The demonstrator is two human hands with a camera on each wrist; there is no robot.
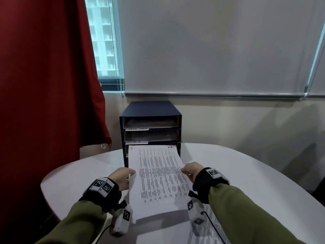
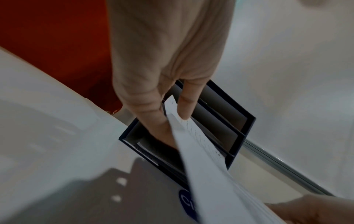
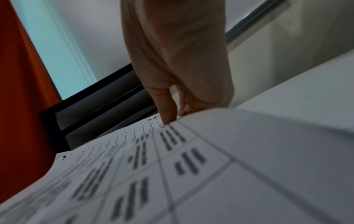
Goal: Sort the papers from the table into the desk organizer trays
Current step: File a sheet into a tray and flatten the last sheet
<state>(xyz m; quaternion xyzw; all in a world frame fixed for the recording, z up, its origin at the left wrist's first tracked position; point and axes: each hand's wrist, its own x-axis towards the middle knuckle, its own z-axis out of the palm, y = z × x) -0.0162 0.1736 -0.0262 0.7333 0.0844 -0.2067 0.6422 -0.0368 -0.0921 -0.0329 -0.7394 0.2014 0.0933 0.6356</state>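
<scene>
While two hands hold one sheaf [image 1: 159,175], perhaps four trays [image 1: 151,127] show.

The print on the sheets [image 1: 159,176] is too small to read in the head view and smeared in the right wrist view. Their far edge hides the organizer's [image 1: 150,110] lower slots at frame centre, so which slot they enter cannot be told. The two labels [image 1: 137,129] on its upper shelves are illegible. The left hand's [image 1: 122,177] fingertips are tucked behind the sheets' left edge; the right hand's [image 1: 191,170] fingers disappear under the right edge. More papers [image 1: 202,233] at the lower right are cut off by the bottom edge and partly covered by the right sleeve [image 1: 246,213].
</scene>
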